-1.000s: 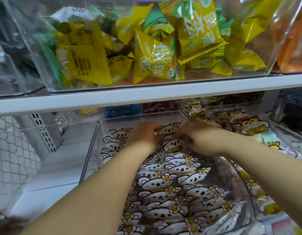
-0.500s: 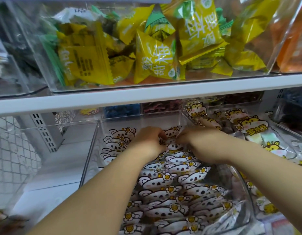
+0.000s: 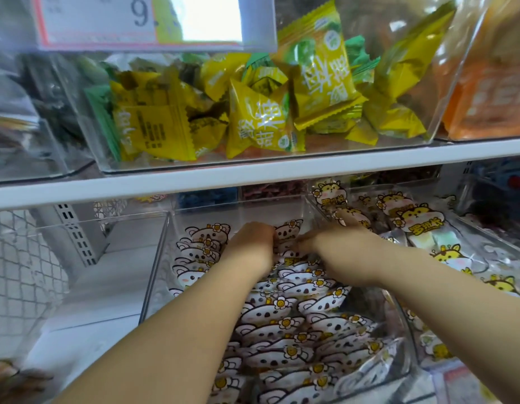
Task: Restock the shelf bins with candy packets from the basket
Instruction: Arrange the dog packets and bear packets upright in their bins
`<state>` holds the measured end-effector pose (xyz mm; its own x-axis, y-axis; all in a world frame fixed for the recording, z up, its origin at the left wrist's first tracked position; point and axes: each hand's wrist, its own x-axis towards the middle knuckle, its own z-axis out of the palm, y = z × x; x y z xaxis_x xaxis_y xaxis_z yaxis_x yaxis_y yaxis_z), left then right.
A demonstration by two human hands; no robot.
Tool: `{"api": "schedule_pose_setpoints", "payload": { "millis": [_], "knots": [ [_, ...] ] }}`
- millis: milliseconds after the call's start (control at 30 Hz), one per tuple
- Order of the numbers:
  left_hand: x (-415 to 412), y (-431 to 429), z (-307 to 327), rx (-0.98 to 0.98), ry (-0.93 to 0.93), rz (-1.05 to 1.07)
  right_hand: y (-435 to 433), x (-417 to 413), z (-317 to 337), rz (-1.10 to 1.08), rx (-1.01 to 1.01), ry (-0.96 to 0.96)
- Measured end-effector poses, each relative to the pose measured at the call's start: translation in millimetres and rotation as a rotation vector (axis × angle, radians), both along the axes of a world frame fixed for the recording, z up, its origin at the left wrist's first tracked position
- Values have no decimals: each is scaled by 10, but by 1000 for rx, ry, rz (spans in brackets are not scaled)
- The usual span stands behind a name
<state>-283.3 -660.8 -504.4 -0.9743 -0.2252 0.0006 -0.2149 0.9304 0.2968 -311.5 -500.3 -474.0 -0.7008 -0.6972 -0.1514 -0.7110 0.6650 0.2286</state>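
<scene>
Clear bin [image 3: 158, 272]: koala packets [image 3: 282, 316] in overlapped rows. Left hand [image 3: 253, 243] grips the rearmost packet; right hand [image 3: 337, 243], at its 3 o'clock, rests spread-fingered on the row.

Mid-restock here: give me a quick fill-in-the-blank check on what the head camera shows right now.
The left hand and the right hand both reach into the clear bin on the ____ shelf.
The koala packets in it each carry a yellow ____.
The upper bin holds mostly ____ packets.
The price tag shows the digit ____.
Missing words: lower; flower; yellow; 9.
</scene>
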Motion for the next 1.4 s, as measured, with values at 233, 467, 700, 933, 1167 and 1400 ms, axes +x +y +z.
{"api": "schedule_pose_setpoints", "payload": {
  "millis": [233, 467, 700, 933, 1167, 1400],
  "knots": [
    [561, 54, 312, 32, 73, -28, 279, 367, 116, 23, -293, -62],
    [2106, 267, 468, 51, 293, -222, 527, 1620, 332, 195, -557, -153],
    [3752, 404, -404, 217, 94, -43, 624, 2710, -670, 188, -506, -468],
    [4255, 301, -1581, 153, -384, 19, 695, 2872, -2057, 14, -93, -662],
    [4414, 182, -2236, -42, -850, -84, 707, 2715, -2852, 93, 299, -476],
    [4332, 227, -2241, 37, -870, -39, 527, 2756, -2996, 234, 263, -442]
  ]
}}
